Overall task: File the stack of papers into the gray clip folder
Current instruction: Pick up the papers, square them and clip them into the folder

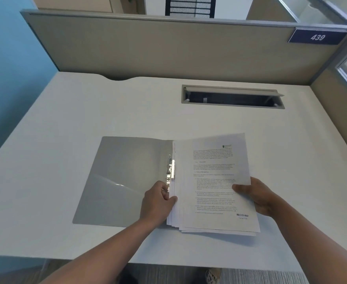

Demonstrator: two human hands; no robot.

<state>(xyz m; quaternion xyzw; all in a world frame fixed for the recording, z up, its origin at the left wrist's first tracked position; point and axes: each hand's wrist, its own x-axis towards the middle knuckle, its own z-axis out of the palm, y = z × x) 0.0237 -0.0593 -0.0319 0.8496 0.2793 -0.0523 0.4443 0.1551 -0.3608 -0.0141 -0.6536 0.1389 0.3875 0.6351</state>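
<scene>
On the white surface (65, 124), near its front edge, the gray clip folder (125, 181) lies opened flat; its left cover is bare and glossy, with a diagonal pocket across the lower corner; its metal clip (171, 169) stands along the spine, just left of the paper edges. The stack of papers (213, 181) lies over the right half of the folder, its left edges fanned slightly and pressed up against the spine; the top sheet is printed text with a small crest at the upper right and the word RECEIVED near the lower right corner; the lower sheets stick out unevenly past the bottom edge. The left hand (158, 198) grips the stack at its left edge just below the clip, thumb on top of the sheets and fingers curled in beside the spine; the right hand (256, 196) holds the stack's right edge, thumb lying on the top page and the remaining fingers tucked beneath, out of sight. Both bare forearms reach in from the bottom of the view. Farther back a cable slot (233, 97) with a raised lid is set into the surface; behind it stands a beige partition (148, 44) carrying a blue plate (317, 36) marked 439; a blue wall (8, 58) rises to the left.
</scene>
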